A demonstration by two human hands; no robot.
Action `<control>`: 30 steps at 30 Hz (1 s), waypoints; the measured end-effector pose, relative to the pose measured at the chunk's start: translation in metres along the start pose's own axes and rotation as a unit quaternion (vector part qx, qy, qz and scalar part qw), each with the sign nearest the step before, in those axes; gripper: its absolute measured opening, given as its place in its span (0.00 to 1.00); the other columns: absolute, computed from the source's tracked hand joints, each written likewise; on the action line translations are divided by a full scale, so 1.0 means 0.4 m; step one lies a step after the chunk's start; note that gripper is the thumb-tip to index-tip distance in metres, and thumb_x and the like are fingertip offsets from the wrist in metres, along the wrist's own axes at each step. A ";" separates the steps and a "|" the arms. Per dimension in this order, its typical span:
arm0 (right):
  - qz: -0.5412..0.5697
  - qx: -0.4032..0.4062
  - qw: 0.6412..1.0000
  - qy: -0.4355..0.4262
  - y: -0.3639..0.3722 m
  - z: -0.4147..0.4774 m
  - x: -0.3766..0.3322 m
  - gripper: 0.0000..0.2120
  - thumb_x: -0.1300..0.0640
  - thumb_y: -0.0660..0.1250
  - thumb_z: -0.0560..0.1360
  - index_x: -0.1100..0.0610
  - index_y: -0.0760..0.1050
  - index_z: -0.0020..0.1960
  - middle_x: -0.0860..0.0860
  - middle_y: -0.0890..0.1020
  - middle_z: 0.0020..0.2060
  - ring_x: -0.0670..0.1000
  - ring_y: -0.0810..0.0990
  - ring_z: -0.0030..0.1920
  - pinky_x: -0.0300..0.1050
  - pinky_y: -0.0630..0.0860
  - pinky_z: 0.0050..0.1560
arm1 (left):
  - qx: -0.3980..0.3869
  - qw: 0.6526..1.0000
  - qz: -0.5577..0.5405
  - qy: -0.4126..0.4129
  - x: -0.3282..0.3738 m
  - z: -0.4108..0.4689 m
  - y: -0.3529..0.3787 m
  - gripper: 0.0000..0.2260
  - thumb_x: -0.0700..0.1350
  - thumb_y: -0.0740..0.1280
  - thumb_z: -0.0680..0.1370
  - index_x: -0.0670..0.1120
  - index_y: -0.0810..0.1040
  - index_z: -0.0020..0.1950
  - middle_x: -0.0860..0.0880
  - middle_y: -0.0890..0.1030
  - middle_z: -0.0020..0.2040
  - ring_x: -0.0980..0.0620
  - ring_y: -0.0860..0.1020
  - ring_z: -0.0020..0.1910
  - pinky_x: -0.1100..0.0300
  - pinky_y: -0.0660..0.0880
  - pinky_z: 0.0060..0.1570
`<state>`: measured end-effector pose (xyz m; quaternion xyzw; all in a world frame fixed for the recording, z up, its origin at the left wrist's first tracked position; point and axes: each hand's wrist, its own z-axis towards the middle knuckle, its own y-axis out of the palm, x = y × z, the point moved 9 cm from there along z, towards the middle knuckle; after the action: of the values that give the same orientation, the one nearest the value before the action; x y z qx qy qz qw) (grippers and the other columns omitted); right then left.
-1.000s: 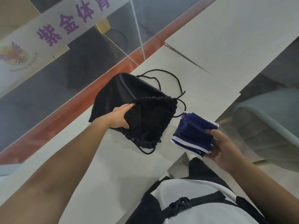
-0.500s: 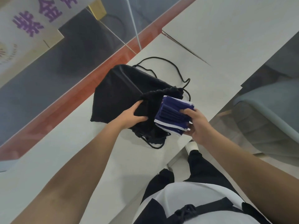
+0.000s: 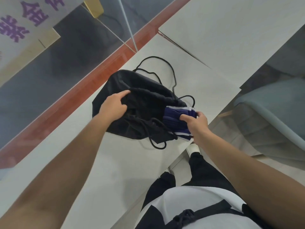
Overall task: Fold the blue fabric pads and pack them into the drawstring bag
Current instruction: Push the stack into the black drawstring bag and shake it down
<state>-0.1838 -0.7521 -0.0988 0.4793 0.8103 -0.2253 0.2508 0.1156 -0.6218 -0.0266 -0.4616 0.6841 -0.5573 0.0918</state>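
A black drawstring bag (image 3: 143,96) lies on the white table (image 3: 105,162), its mouth facing me and pulled wide. My left hand (image 3: 113,106) grips the upper rim of the mouth, index finger stretched along the fabric. My right hand (image 3: 195,123) holds a folded stack of blue fabric pads (image 3: 175,120) with white edges, pressed against the right side of the bag's mouth. The stack's left part is partly inside the opening. The bag's black cords (image 3: 165,66) loop over the table behind and in front of the bag.
The table's near edge runs diagonally just right of my right hand. A grey-green chair (image 3: 272,109) stands below to the right. A glass wall with a red strip (image 3: 69,103) and a banner with purple characters (image 3: 21,22) borders the table's far side.
My right hand brought the blue stack from beside the table edge leftward to the bag's mouth and partway in. My left hand shifted its grip and pulled the rim wider.
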 end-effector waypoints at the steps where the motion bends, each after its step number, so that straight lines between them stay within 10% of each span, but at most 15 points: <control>1: -0.005 0.000 1.000 -0.001 -0.002 0.001 0.000 0.26 0.57 0.75 0.70 0.52 0.70 0.64 0.53 0.78 0.54 0.56 0.80 0.52 0.58 0.81 0.55 | -0.040 0.999 0.029 -0.012 -0.024 0.010 0.015 0.27 0.42 0.66 0.80 0.60 0.64 0.76 0.49 0.72 0.72 0.48 0.77 0.57 0.52 0.78 0.57; 7: -0.019 0.000 1.000 -0.001 -0.020 0.015 -0.007 0.25 0.55 0.76 0.68 0.51 0.71 0.62 0.53 0.80 0.53 0.57 0.81 0.51 0.62 0.81 0.55 | -0.212 0.962 0.173 -0.021 -0.148 0.011 0.192 0.47 0.61 0.75 0.70 0.65 0.48 0.79 0.50 0.42 0.82 0.40 0.42 0.80 0.30 0.49 0.74; 24: 0.000 -0.126 0.992 0.003 0.084 -0.012 -0.048 0.22 0.58 0.75 0.69 0.51 0.76 0.61 0.56 0.85 0.54 0.60 0.85 0.53 0.64 0.82 0.52 | -0.199 0.966 0.163 -0.016 -0.047 0.002 0.298 0.56 0.61 0.77 0.68 0.65 0.35 0.77 0.46 0.37 0.81 0.35 0.39 0.79 0.27 0.49 0.73; 30: -0.040 -0.042 0.998 0.014 0.086 0.021 0.013 0.25 0.55 0.76 0.69 0.52 0.73 0.64 0.54 0.82 0.57 0.60 0.82 0.55 0.62 0.81 0.56 | -0.194 0.968 0.160 -0.012 -0.056 -0.004 0.305 0.55 0.63 0.77 0.67 0.66 0.36 0.77 0.46 0.36 0.81 0.35 0.38 0.79 0.26 0.48 0.72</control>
<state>-0.1539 -0.7387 -0.1128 0.4390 0.8409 -0.1943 0.2499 0.0623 -0.6101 -0.1380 -0.3618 0.8428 -0.3866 0.0965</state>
